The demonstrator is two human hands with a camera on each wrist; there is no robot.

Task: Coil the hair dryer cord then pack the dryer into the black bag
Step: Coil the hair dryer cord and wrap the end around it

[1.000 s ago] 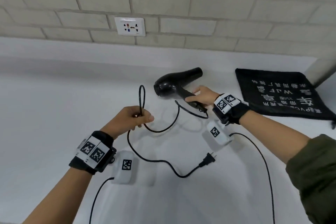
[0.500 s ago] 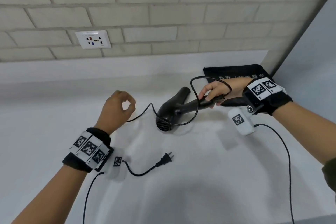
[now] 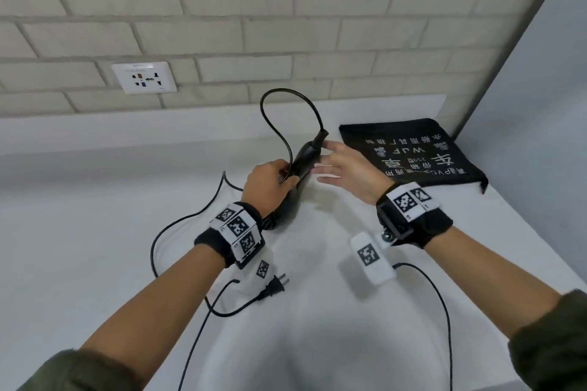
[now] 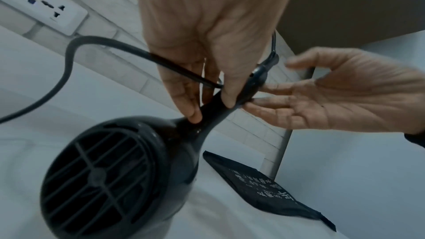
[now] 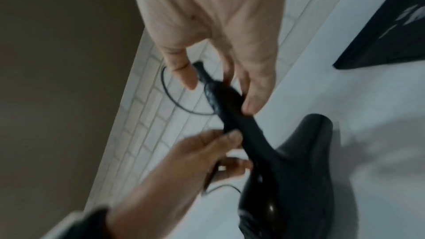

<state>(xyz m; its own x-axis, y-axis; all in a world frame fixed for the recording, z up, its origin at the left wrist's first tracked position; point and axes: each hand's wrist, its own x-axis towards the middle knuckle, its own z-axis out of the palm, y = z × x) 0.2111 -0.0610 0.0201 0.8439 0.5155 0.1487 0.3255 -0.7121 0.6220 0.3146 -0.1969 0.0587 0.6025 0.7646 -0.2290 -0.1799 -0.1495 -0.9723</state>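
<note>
Half a second back the right hand [image 3: 346, 173] was clamped on the dryer's handle over by the bag; now the left hand [image 3: 270, 179] has taken the handle, gripping it together with a strand of cord [image 3: 287, 95], while the right hand sits just at 3 o'clock of the handle with fingers [image 4: 273, 88] spread and loose, tips barely touching or just off it; the blurred wrist views do not settle which. Earlier the left hand hovered empty, pinching air, at 9 o'clock of the dryer.

A white counter [image 3: 95, 200] runs under everything, meeting a pale brick wall [image 3: 286, 25] at 12 o'clock and a plain grey panel at 3 o'clock. A white wall socket [image 3: 143, 77] sits in the brick at 11 o'clock.

Black all over, the hair dryer [image 4: 119, 170] is held handle-up, its round rear grille with straight slats facing the left wrist camera. From the handle's tip the cord rises in a tall loop toward 12 o'clock, comes back down into the left hand, then trails across the counter toward 8 o'clock and ends at the plug [image 3: 275, 286], lying at 6 o'clock of the hands. In the earlier picture that loop was smaller and hung over the right hand.

The black bag [image 3: 413, 149], printed with white characters, lies flat in the corner at 2 o'clock, apart from both hands.
</note>
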